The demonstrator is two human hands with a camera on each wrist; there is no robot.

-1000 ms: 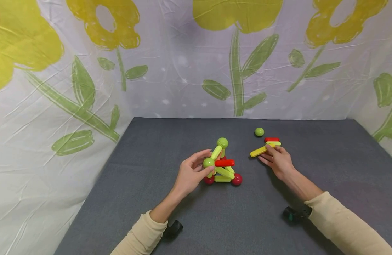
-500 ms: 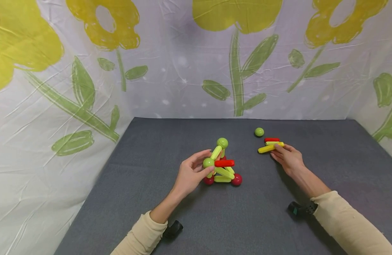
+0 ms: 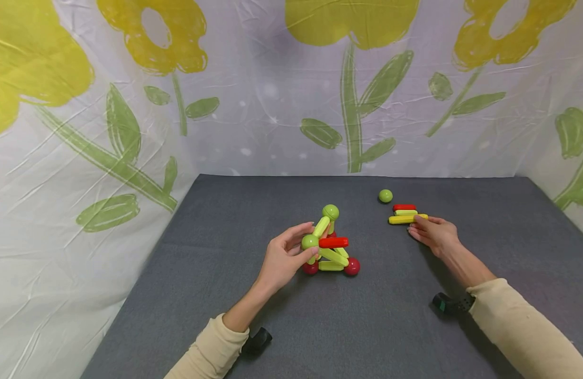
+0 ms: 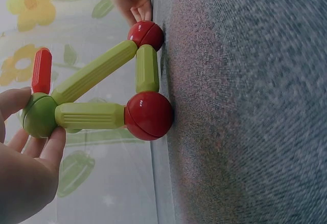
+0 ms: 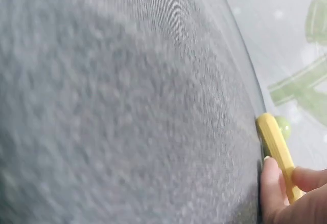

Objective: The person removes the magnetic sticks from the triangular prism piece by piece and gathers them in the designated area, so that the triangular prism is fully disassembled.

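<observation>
Right hand [image 3: 435, 235] pinches the yellow rod [image 3: 401, 220]!

It's held near its right end, just in front of the light-green rod [image 3: 406, 213] and loose red rod [image 3: 404, 207]; over left on the dark table [image 3: 225, 237], the left hand [image 3: 283, 253] grips a green ball [image 3: 310, 241] on the ball-and-rod frame [image 3: 333, 256]

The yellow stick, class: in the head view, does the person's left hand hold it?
No, the right hand pinches the yellow stick.

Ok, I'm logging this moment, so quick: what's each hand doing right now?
Left hand: closed, holding the ball-and-stick toy by a green ball.
Right hand: closed, pinching a yellow stick.
</observation>
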